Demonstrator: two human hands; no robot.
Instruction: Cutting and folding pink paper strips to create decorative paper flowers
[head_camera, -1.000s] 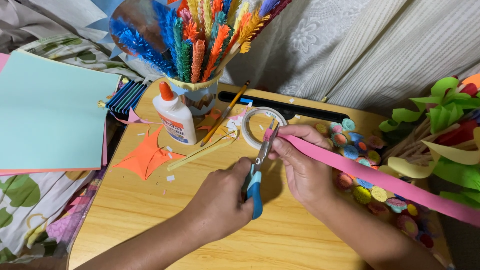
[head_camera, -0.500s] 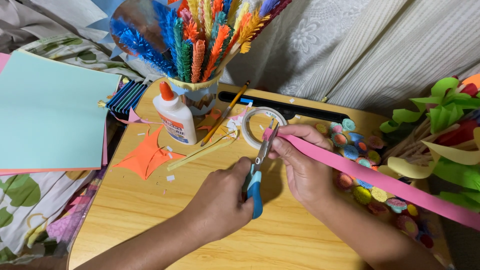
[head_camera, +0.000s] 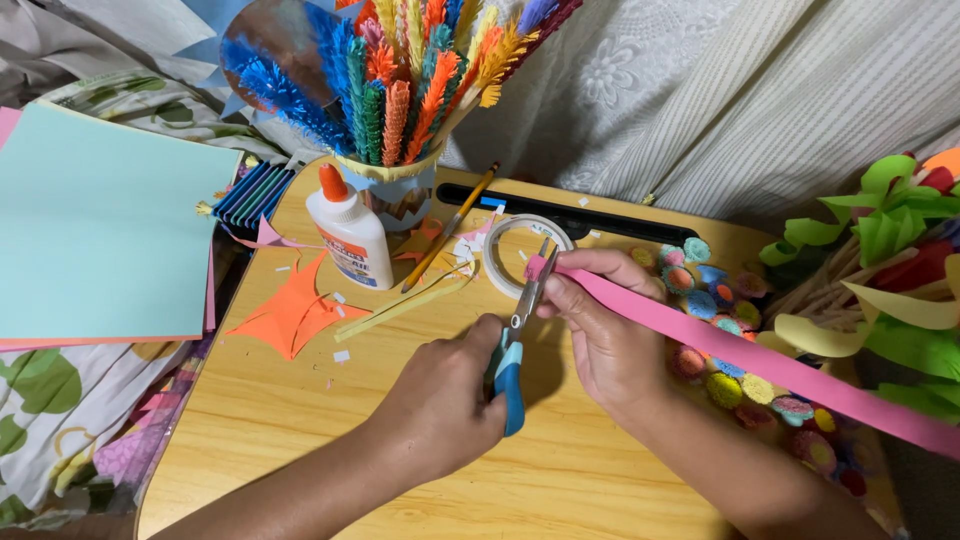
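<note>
My left hand (head_camera: 440, 400) grips blue-handled scissors (head_camera: 512, 378) in the middle of the wooden table (head_camera: 300, 440). The blades point away from me and meet the near end of a long pink paper strip (head_camera: 770, 365). My right hand (head_camera: 610, 345) pinches that end of the strip between thumb and fingers, just right of the blades. The strip runs off to the lower right over my right forearm. A roll of clear tape (head_camera: 497, 262) lies right behind the blade tips.
A white glue bottle (head_camera: 350, 238) with an orange cap, a cup (head_camera: 400, 200) of fringed coloured paper sticks and a pencil (head_camera: 450, 232) stand behind. Orange paper scraps (head_camera: 295, 318) lie left. Teal paper sheets (head_camera: 90, 230) lie far left. Small paper flowers (head_camera: 720, 300) and green paper leaves (head_camera: 890, 225) crowd the right.
Hardly anything differs: both hands stay where they were, with the scissors at the end of the pink strip.
</note>
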